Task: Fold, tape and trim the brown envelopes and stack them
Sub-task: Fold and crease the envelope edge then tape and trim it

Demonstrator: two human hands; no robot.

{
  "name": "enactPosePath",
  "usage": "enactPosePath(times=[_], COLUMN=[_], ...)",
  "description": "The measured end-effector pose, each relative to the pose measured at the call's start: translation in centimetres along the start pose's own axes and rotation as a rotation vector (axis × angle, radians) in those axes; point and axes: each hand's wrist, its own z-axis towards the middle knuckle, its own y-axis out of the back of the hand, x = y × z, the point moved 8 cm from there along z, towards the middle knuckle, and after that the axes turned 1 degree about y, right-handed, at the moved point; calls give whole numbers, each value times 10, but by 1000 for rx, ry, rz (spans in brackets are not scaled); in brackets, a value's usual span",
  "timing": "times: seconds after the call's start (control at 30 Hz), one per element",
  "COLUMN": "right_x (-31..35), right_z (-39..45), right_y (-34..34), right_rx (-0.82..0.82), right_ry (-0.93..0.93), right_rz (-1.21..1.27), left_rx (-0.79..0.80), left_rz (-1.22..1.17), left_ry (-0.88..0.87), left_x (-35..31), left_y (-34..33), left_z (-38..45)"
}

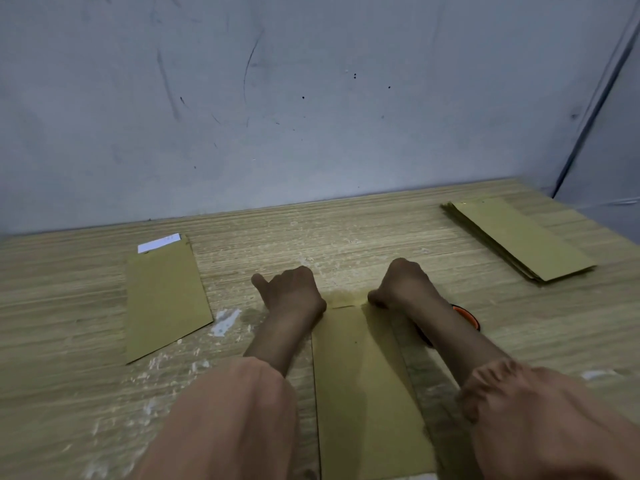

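A brown envelope [363, 375] lies lengthwise on the wooden table in front of me. My left hand [291, 292] and my right hand [401, 285] rest curled at its far end, on either side of the folded flap [346, 299], fingers pressing down on the paper. A second brown envelope [166, 299] lies flat to the left with a white slip [159, 243] sticking out of its far end. At the far right sits a stack of brown envelopes [519, 240].
An orange and black round object [467, 320], perhaps a tape roll, shows partly behind my right forearm. A grey wall [311, 98] stands along the table's far edge. White scuff marks [225, 322] dot the table [86, 393].
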Motion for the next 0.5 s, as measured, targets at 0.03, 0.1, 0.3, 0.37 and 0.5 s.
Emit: enactPosePath(times=[0.03, 0.1, 0.3, 0.37, 0.5], right_x=[-1, -6, -25, -23, -21], right_z=[1, 1, 9, 9, 6], right_y=[3, 8, 9, 12, 12], right_rx=[11, 38, 165, 185, 164], right_ry=[-7, -37, -170, -194, -201], right_rz=[-5, 0, 58, 27, 52], left_rx=[5, 11, 42, 41, 43], left_rz=[-4, -7, -21, -29, -36], left_ry=[1, 3, 8, 10, 11], left_x=[0, 2, 4, 4, 5], left_y=[0, -1, -3, -2, -4], left_z=[1, 2, 6, 6, 7])
